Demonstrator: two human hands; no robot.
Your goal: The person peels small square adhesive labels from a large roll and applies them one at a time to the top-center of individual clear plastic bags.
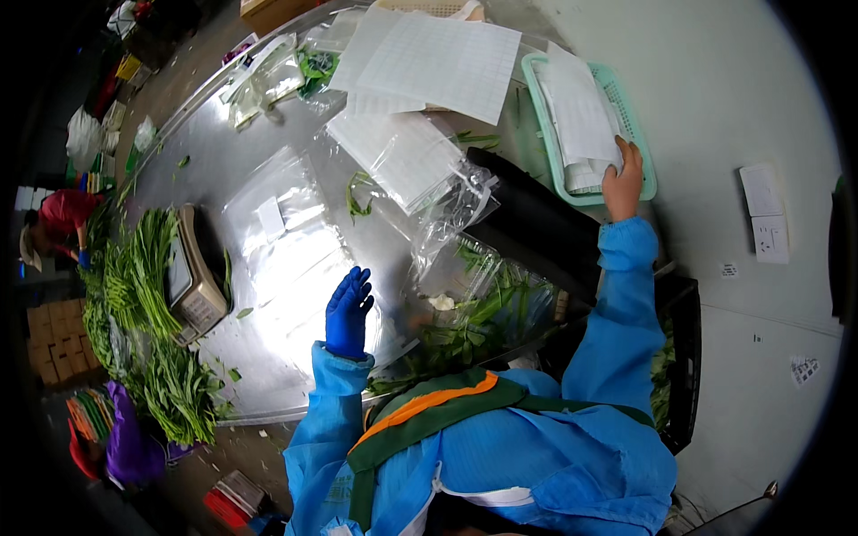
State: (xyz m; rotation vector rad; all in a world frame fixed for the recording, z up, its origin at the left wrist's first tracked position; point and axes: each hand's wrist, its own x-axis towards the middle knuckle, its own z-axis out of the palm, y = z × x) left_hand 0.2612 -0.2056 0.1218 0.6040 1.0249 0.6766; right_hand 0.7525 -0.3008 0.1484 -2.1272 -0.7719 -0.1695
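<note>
Both hands are out over the shiny steel worktable point(268, 170), taken here as the landmark. Left hand point(348, 313), in a blue rubber glove, hovers near the table's front edge with its fingers spread wide and nothing held, just above the clear plastic bags point(286, 250) lying flat on the metal. Right hand point(623, 183), bare, reaches to the table's far right corner and rests on the white paper slips point(576, 116) stacked in the pale green plastic basket point(636, 134); the fingers curl down onto the stack, but whether they have pinched a slip I cannot tell.

Judging from this, lifting one slip cleanly calls for peeling only the top sheet at its near edge with the fingertips, the basket kept steady.

A crumpled clear bag with green leafy stems point(474, 304) sits at the table's front right, between the two hands and close to the body. On the table's left edge stands a grey weighing scale point(192, 277), with long green vegetable bundles point(147, 304) beyond it.
</note>
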